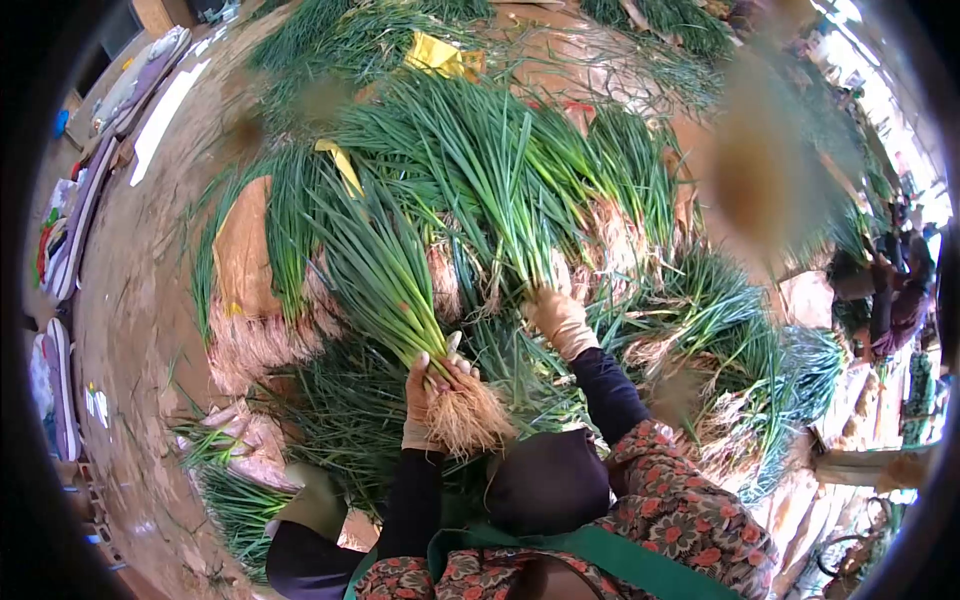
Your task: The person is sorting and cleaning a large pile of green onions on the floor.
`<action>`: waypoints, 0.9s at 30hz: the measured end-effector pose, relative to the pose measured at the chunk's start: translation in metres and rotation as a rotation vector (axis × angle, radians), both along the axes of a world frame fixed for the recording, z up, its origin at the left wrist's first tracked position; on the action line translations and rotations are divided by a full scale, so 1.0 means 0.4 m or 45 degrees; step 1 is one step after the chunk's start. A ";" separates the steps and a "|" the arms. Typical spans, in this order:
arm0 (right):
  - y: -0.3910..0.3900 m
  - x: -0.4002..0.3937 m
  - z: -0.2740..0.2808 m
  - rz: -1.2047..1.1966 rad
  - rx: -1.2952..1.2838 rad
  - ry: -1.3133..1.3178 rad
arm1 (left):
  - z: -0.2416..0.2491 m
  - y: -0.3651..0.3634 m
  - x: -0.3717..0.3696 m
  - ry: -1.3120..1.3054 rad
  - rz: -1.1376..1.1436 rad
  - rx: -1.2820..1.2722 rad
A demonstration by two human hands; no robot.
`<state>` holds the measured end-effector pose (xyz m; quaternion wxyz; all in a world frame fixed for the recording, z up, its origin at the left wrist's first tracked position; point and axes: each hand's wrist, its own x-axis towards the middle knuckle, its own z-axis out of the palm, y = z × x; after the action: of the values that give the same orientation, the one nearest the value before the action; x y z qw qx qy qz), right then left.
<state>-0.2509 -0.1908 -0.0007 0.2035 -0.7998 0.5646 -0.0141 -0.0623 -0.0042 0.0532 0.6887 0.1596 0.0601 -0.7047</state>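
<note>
My left hand (pixel 424 400), in a pale glove, is closed around a thick bunch of green onions (pixel 385 275). Their bushy roots (pixel 465 412) hang out to the right of the hand, and the long leaves point up and to the left. My right hand (pixel 560 318), also gloved, reaches farther forward. Its fingers are wrapped round the root end of another bunch of green onions (pixel 500 190), which lies on the pile with its leaves fanned away from me. The tips of the right fingers are partly hidden among stems.
Tied bundles with brown wrapping (pixel 245 250) stand at the left of the pile. Loose green onions (pixel 715 320) lie to the right. A yellow wrapper (pixel 435 55) rests at the back. Another person (pixel 905 290) is at the far right. Blurred smudges cover parts of the view.
</note>
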 end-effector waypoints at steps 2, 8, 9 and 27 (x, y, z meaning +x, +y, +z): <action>0.041 -0.017 -0.084 0.045 0.098 -0.036 | -0.022 -0.013 -0.018 0.035 0.002 -0.041; 0.244 0.055 0.152 0.693 0.191 -0.021 | -0.061 -0.001 -0.001 -0.207 -0.174 0.207; 0.248 0.045 0.135 0.859 0.293 -0.136 | -0.028 -0.008 -0.017 -0.235 -0.117 0.228; 0.158 0.182 0.006 -0.904 1.866 -2.378 | -0.014 -0.008 -0.043 -0.141 0.070 0.085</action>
<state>-0.1783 -0.1275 0.0018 0.9120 0.0162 0.2636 -0.3139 -0.0795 -0.0074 0.0477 0.7043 0.2196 0.0498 -0.6733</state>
